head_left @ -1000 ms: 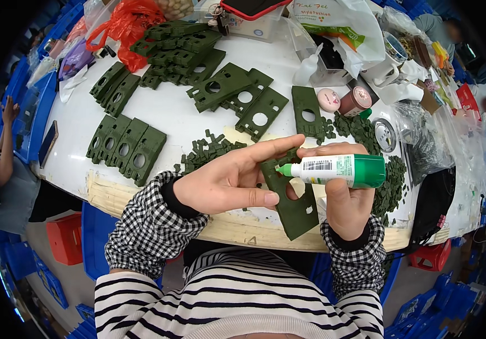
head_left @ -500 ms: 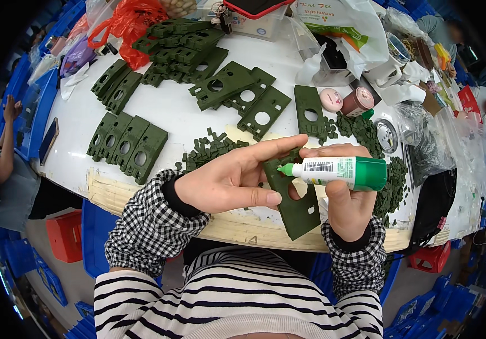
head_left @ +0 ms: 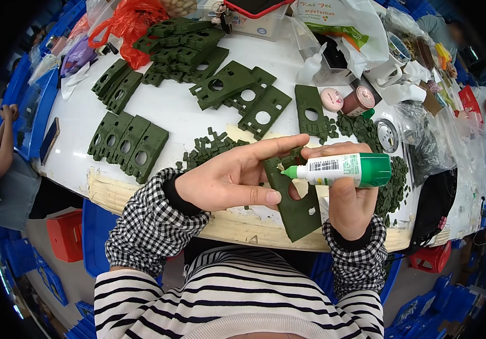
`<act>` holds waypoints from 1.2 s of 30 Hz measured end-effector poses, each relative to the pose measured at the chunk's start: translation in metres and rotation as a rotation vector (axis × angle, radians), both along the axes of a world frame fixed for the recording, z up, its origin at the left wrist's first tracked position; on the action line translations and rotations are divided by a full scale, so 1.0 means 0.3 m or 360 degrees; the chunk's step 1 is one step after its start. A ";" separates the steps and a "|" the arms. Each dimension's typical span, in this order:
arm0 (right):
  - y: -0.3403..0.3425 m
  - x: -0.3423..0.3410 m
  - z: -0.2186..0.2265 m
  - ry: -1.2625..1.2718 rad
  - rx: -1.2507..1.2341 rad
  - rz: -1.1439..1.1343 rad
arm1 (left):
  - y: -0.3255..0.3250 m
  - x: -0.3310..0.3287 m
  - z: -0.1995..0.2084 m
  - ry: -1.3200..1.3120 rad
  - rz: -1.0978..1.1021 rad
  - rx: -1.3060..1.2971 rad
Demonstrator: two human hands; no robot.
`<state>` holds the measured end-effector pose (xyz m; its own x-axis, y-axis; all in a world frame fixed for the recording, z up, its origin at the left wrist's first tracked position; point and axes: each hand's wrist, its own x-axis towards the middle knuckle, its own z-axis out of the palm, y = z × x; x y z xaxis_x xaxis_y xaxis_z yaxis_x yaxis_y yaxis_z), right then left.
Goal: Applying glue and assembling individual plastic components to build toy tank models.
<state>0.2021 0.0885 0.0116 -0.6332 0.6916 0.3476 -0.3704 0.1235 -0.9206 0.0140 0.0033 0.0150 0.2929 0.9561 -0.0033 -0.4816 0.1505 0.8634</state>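
My left hand (head_left: pixel 223 179) grips a dark green plastic panel (head_left: pixel 298 217) with a round hole, its thumb on the near face and fingers along the far edge. The panel is tilted above the table's front edge. In my right hand (head_left: pixel 349 212) lies a white and green glue bottle (head_left: pixel 342 170), held sideways. Its green nozzle points left and is at the panel's upper part, beside the round hole; whether it touches cannot be made out. Small green pieces (head_left: pixel 212 150) lie in a heap behind my left hand, and another heap of green pieces (head_left: pixel 396 189) lies right of my right hand.
Further green panels (head_left: pixel 127 144) stand in rows at the left, with a stack of panels (head_left: pixel 186 48) behind. A single panel (head_left: pixel 309 110) lies near a round pink container (head_left: pixel 331 99). Plastic bags (head_left: pixel 344 34) crowd the back right. Another person's hands (head_left: pixel 9 112) show at far left.
The glue bottle has shifted slightly right, its nozzle drawing a little along the panel. The other person's hands at far left have come together. My left hand is almost still.
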 end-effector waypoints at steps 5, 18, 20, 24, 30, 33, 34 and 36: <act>0.004 0.001 -0.002 -0.0010 0.0061 0.0018 | 0.002 -0.001 -0.005 -0.0003 0.0011 0.0017; 0.001 0.003 0.004 -0.0040 0.0073 0.0022 | 0.000 -0.001 -0.004 -0.0013 0.0013 0.0014; 0.001 0.004 0.003 -0.0045 0.0077 0.0016 | 0.002 -0.001 -0.010 -0.0010 0.0008 0.0021; 0.009 0.007 -0.005 -0.0005 0.0085 -0.0041 | 0.003 -0.004 -0.006 -0.0008 -0.0019 0.0030; 0.032 0.007 -0.007 0.0190 0.0137 -0.0230 | 0.015 -0.011 -0.028 -0.0038 -0.0104 0.0100; 0.035 0.011 -0.002 0.0165 0.0135 -0.0185 | 0.009 -0.005 -0.022 -0.0057 -0.0073 0.0111; 0.035 0.012 -0.002 0.0152 0.0132 -0.0180 | 0.008 -0.005 -0.022 -0.0066 -0.0067 0.0114; 0.032 0.011 -0.001 0.0127 0.0125 -0.0168 | 0.009 -0.002 -0.027 -0.0079 -0.0062 0.0119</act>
